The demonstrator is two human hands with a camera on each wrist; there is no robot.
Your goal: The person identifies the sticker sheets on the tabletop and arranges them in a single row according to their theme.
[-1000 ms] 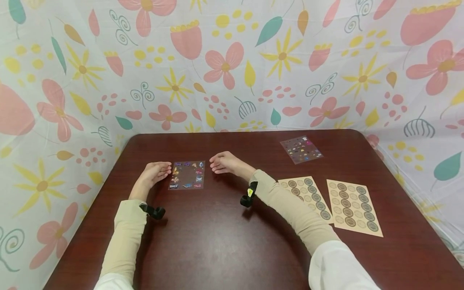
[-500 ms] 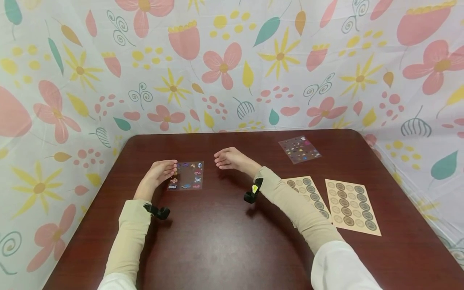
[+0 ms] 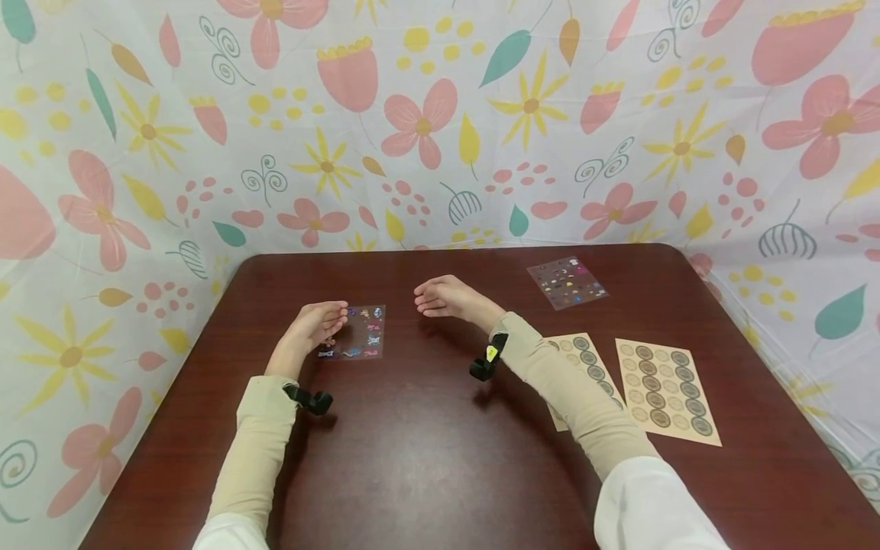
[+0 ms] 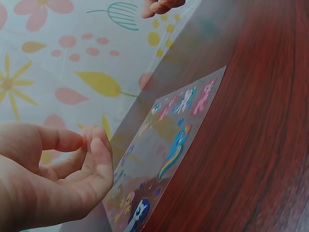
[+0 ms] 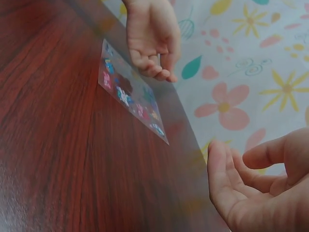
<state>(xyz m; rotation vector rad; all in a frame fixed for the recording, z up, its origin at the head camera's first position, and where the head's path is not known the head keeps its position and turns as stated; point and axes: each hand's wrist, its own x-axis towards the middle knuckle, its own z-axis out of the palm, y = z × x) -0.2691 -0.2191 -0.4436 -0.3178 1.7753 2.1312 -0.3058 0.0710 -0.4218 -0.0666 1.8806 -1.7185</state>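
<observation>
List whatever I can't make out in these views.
Head: upper-left part of the left clear sheet, hidden by the left hand.
Head: part of the left tan sheet, covered by the right sleeve.
Head: details of the far clear sheet's designs, too small.
Left wrist: most of the right hand, cut off by the top edge.

Left forearm (image 3: 257, 451) slanting upward toward one o'clock in the head view, left hand (image 3: 305, 328) bent on toward two; right forearm (image 3: 577, 397) running between ten and eleven, right hand (image 3: 459, 298) directed at nine. The hands stand apart, fingertips toward one another, fingers (image 4: 99, 152) loosely bent.
</observation>
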